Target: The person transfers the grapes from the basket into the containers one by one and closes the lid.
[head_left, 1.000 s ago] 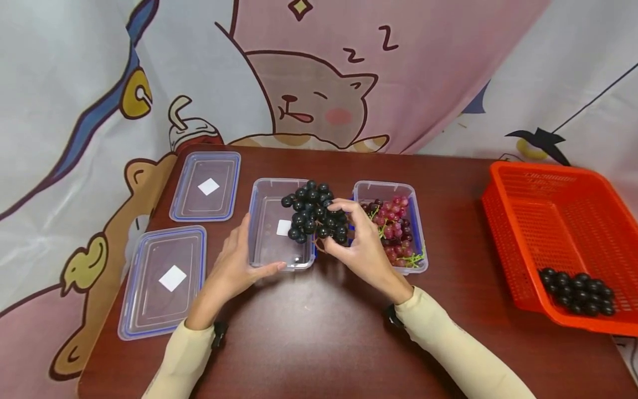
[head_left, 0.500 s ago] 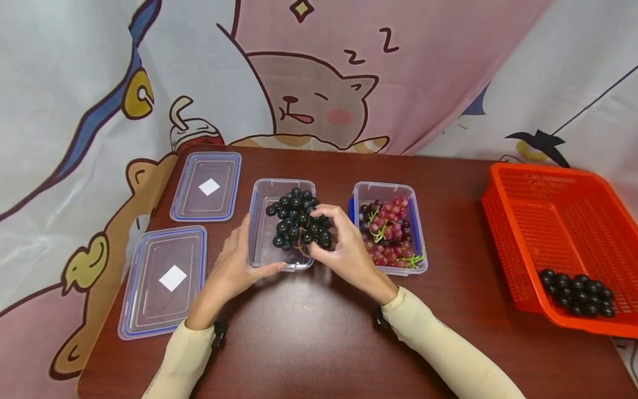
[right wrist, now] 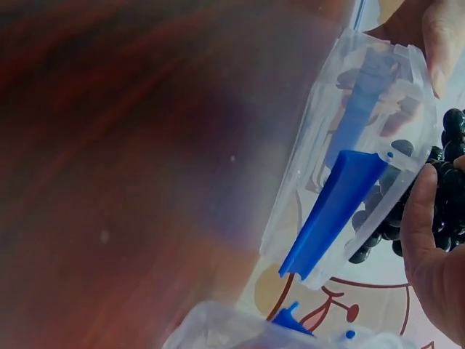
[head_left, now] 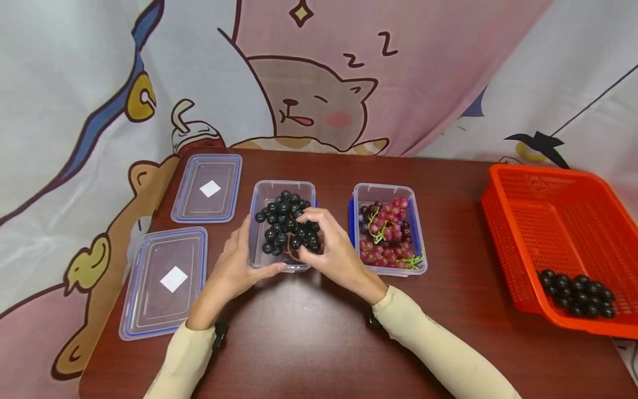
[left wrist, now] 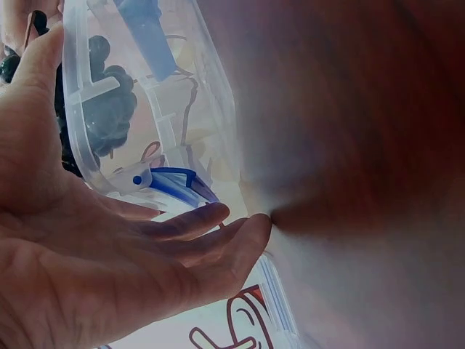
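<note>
A bunch of black grapes (head_left: 285,227) hangs over the middle clear plastic box (head_left: 261,194), partly lowered into it. My right hand (head_left: 333,249) grips the bunch from its right side. My left hand (head_left: 238,265) holds the box's near left corner, thumb on the front rim and fingers along the side wall. In the left wrist view the left hand (left wrist: 109,247) lies against the clear box (left wrist: 152,123), with the dark grapes (left wrist: 102,109) showing through the wall. The right wrist view shows the box (right wrist: 349,182) with its blue clip (right wrist: 330,211) and the grapes (right wrist: 447,189) beside my fingers (right wrist: 432,240).
A second clear box (head_left: 418,221) to the right holds red grapes (head_left: 386,230). Two blue-rimmed lids (head_left: 208,187) (head_left: 164,280) lie at the left. An orange basket (head_left: 543,221) at the right edge holds another black bunch (head_left: 578,291). A cartoon curtain hangs behind the brown table (head_left: 319,343).
My right hand has carried the black grapes left and down, from above the gap between the two boxes into the middle box. The left hand has stayed on the box.
</note>
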Tool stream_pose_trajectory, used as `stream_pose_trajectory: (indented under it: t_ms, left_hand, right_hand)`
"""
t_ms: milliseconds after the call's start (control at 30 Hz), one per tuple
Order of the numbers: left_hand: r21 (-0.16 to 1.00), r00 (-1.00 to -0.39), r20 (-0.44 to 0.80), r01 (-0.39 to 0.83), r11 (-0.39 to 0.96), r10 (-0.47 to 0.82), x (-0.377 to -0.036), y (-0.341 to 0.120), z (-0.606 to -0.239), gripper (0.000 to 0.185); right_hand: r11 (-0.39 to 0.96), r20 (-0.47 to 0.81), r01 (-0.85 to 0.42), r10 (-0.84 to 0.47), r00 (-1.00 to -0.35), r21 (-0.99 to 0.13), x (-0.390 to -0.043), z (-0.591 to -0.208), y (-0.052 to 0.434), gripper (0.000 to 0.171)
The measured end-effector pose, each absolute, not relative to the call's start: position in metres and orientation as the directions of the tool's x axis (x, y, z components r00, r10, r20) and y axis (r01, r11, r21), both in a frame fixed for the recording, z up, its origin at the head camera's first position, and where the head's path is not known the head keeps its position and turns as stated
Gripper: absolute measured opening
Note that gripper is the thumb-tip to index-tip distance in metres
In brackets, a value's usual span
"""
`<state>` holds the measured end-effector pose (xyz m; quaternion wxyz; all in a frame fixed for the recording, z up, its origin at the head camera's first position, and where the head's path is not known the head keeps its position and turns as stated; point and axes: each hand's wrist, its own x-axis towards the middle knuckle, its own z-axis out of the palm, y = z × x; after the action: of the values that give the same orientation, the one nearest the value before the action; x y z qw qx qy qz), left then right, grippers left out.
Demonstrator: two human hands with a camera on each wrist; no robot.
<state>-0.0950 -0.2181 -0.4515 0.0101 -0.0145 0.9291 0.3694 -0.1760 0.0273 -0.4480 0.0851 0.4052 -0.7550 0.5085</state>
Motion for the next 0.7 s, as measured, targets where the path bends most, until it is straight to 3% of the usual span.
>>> stream_pose_trajectory:
  t_ms: [400,700]
  left_hand:
    - [0.697,-1.000,0.026,0.012,0.717,-0.009,-0.095,-0.219,-0.455,0.134]
    - [0.700,-0.994,0.109,0.073,0.710,-0.006,-0.096,-0.221,-0.467,0.135]
  right_hand:
    - [0.181,0.548,-0.760,-0.591,-0.591,-0.625,-0.180,-0.450,0.018,0.056]
    - [0.278,0.505,-0.789,-0.641,-0.578,-0.549,-0.180,-0.450,0.011,0.056]
